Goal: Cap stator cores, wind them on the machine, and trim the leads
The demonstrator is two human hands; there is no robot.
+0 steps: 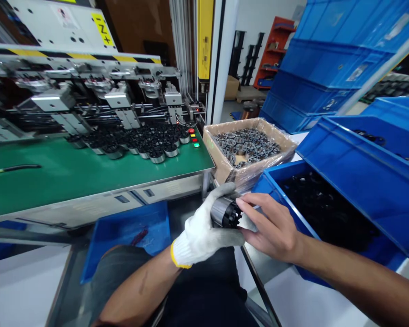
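My left hand [207, 227], in a white knitted glove with a yellow cuff, is wrapped around a motor stator core [219, 211]. The core is a grey metal cylinder, held tilted above my lap. A black toothed plastic end piece [232, 215] sits at its right end. My bare right hand [272, 222] has its thumb and fingers bent at the edge of that end piece, gripping it. The fingertips partly cover its rim, so how fully it is seated cannot be seen.
A plastic-lined carton [221, 175] of metal cores stands ahead. Right of it, a blue bin [286, 200] holds black plastic parts. Several black-ended stators [157, 156] stand on the green bench [54, 177], before a winding machine [119, 97]. A blue tray [122, 227] lies below.
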